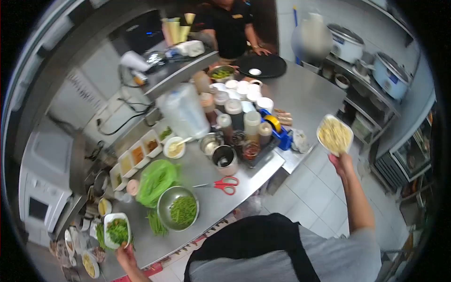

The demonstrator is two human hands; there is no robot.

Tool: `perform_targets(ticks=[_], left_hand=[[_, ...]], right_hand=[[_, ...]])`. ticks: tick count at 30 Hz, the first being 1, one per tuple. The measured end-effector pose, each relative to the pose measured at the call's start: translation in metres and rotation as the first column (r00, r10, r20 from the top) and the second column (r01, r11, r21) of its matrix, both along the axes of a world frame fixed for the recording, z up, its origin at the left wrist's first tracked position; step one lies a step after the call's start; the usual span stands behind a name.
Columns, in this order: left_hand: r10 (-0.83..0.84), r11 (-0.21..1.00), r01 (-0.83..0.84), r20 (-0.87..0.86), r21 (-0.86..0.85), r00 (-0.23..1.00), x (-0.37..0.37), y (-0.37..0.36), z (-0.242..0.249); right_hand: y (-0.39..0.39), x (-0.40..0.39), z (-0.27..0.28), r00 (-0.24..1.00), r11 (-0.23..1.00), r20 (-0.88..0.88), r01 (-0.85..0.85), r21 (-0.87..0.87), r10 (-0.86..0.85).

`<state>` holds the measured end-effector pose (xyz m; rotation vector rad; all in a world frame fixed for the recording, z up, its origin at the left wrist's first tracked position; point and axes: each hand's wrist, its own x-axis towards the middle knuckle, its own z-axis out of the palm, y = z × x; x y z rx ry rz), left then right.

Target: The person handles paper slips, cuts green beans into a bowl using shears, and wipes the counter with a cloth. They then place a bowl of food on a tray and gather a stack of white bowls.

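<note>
My right hand [341, 162] is closed on the near edge of a white bowl [335, 134] of pale yellow shredded food, held out over the floor at the right. At the lower left, my left hand [126, 256] touches the near rim of a white container [117, 231] of leafy greens; its fingers look pinched at the rim. A steel bowl [178, 208] of cut green pieces stands to the right of that container. Beside it are a green plastic bag [158, 182] and loose green stalks [156, 223]. Red-handled scissors [225, 185] lie on the steel counter.
Bottles [233, 113] and cups crowd the counter's middle, with a tape dispenser [281, 134] beside them. Small white trays [138, 155] line the back. Another person [230, 30] stands across the counter near a round black tray [263, 66]. Rice cookers [345, 43] sit on the right shelf.
</note>
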<state>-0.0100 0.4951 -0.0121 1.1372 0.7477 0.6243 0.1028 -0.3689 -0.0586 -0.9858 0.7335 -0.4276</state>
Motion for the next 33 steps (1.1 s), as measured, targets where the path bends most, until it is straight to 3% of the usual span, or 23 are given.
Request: perform_targets(ticks=[3, 6, 9, 10, 13, 15, 17, 18, 19, 21, 24, 27, 28, 29, 30, 31, 32, 33], left_hand=[[-0.037, 0.994, 0.036, 0.008, 0.105, 0.999, -0.025, -0.021, 0.027], [0.141, 0.988, -0.132, -0.125, 0.078, 0.982, -0.013, -0.141, 0.096], [-0.081, 0.992, 0.097, -0.202, 0.074, 0.976, -0.005, -0.227, 0.130], [-0.069, 0.997, 0.072, -0.235, 0.004, 0.970, 0.001, -0.253, 0.134], [-0.311, 0.938, 0.320, -0.087, 0.129, 0.946, 0.034, -0.338, 0.141], [-0.399, 0.914, 0.404, -0.090, 0.041, 0.912, 0.074, -0.405, 0.158], [-0.343, 0.939, 0.345, -0.085, 0.006, 0.935, 0.116, -0.465, 0.162], [-0.401, 0.916, 0.402, -0.077, -0.009, 0.913, 0.138, -0.489, 0.163], [-0.462, 0.887, 0.461, -0.066, -0.027, 0.884, 0.161, -0.512, 0.162], [-0.597, 0.802, 0.594, -0.038, -0.060, 0.801, 0.209, -0.560, 0.159], [-0.724, 0.682, 0.724, 0.041, -0.102, 0.688, 0.287, -0.634, 0.141], [-0.792, 0.589, 0.795, 0.095, -0.144, 0.604, 0.366, -0.697, 0.097], [-0.784, 0.597, 0.784, 0.082, -0.169, 0.615, 0.392, -0.716, 0.079], [-0.764, 0.617, 0.754, 0.057, -0.227, 0.642, 0.416, -0.737, 0.066], [-0.770, 0.611, 0.759, 0.056, -0.224, 0.636, 0.439, -0.753, 0.048], [-0.777, 0.599, 0.768, 0.067, -0.226, 0.626, 0.461, -0.767, 0.028], [-0.772, 0.602, 0.764, 0.076, -0.232, 0.632, 0.483, -0.779, 0.008], [-0.779, 0.599, 0.770, 0.061, -0.220, 0.624, 0.502, -0.785, -0.007]], right_hand=[[-0.039, 0.086, -0.014, 1.000, 1.000, -0.027, -0.009, 0.012, 0.009], [-0.074, 0.171, -0.041, 0.999, 0.996, -0.010, -0.048, 0.079, 0.049], [-0.104, 0.249, -0.072, 0.993, 0.986, 0.012, -0.117, 0.120, 0.116], [-0.110, 0.275, -0.077, 0.993, 0.983, 0.029, -0.113, 0.142, 0.110], [-0.128, 0.343, -0.083, 0.989, 0.973, 0.058, -0.142, 0.180, 0.133], [-0.141, 0.379, -0.085, 0.979, 0.964, 0.053, -0.201, 0.173, 0.195], [-0.155, 0.397, -0.077, 0.954, 0.957, -0.070, -0.290, 0.027, 0.291], [-0.159, 0.400, -0.077, 0.935, 0.941, -0.133, -0.337, -0.040, 0.329], [-0.163, 0.396, -0.084, 0.936, 0.899, -0.196, -0.339, -0.277, 0.292], [-0.175, 0.378, -0.098, 0.943, 0.640, -0.278, -0.330, -0.694, 0.185], [-0.177, 0.325, -0.103, 0.985, 0.662, -0.051, -0.151, -0.734, 0.167], [-0.158, 0.288, -0.107, 0.995, 0.578, 0.012, -0.051, -0.814, 0.104], [-0.138, 0.263, -0.080, 0.976, 0.578, -0.028, -0.150, -0.802, 0.215], [-0.120, 0.242, -0.071, 0.902, 0.520, -0.186, -0.382, -0.764, 0.389], [-0.101, 0.230, -0.108, 0.806, 0.484, 0.049, -0.305, -0.820, 0.590], [-0.075, 0.215, -0.090, 0.638, 0.311, 0.054, -0.298, -0.903, 0.768], [-0.057, 0.207, -0.048, 0.487, 0.068, -0.067, -0.254, -0.965, 0.871], [-0.040, 0.198, -0.027, 0.508, -0.110, -0.183, -0.171, -0.979, 0.842]])
